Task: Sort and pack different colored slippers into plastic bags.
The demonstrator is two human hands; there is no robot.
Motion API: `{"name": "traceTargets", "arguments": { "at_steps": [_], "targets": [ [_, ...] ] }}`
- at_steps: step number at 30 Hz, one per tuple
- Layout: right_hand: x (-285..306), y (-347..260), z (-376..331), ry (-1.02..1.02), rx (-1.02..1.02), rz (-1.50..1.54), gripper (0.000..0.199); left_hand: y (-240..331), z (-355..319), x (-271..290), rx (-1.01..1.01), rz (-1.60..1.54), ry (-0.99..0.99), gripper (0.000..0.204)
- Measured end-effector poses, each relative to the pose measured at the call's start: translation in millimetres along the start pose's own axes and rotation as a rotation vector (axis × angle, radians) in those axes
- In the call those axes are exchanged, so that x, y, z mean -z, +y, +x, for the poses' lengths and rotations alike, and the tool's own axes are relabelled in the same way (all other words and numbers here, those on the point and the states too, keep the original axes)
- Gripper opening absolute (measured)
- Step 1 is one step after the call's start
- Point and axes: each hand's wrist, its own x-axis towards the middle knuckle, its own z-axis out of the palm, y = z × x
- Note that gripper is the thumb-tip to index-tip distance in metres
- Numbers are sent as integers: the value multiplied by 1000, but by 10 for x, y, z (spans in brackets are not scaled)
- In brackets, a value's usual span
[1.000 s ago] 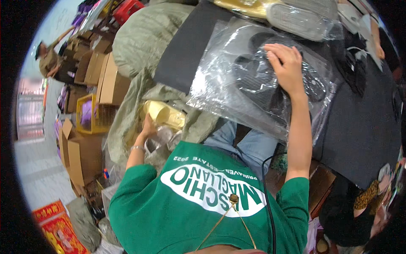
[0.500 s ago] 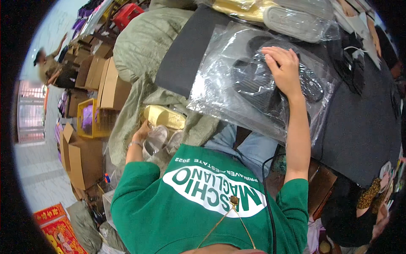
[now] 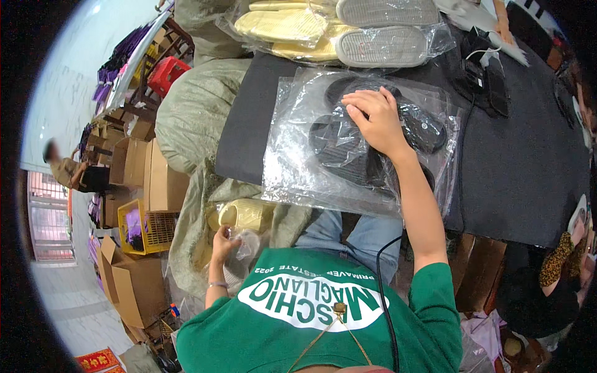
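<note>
With right hand (image 3: 378, 122) loosely open, resting on bagged black slippers (image 3: 341, 146). With left hand (image 3: 222, 247) curled beside yellow slippers (image 3: 250, 214), cannot tell whether pinching.

The table (image 3: 522, 168) is stretching ahead and to the right. A bag (image 3: 289, 149) is lying on its near part, with slippers (image 3: 339, 149) lying inside and the right hand (image 3: 375, 121) resting on top. Packs (image 3: 382, 46) are lying behind it. Left of the table, a sack (image 3: 193, 118) is slumping; toward its near end, the left hand (image 3: 225, 244) is sitting just beside a slipper (image 3: 250, 215). Farther left, a crate (image 3: 163, 234) is standing between cartons (image 3: 166, 183).
</note>
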Motion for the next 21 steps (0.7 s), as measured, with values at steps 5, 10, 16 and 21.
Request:
{"name": "traceTargets", "arguments": {
  "at_steps": [5,10,16,21],
  "targets": [
    [-13,-15,16,4,22,26,18,504,-268,732,-122,19,207,36],
    [-9,-9,20,8,7,14,17,1383,-625,1624,-289,-137,490,35],
    [40,-8,25,10,-4,33,17,2452,-644,2400,-601,-43,726,51],
    [-2,9,29,16,14,7,18,3552,-257,2665,-822,424,1049,59]
  ]
}}
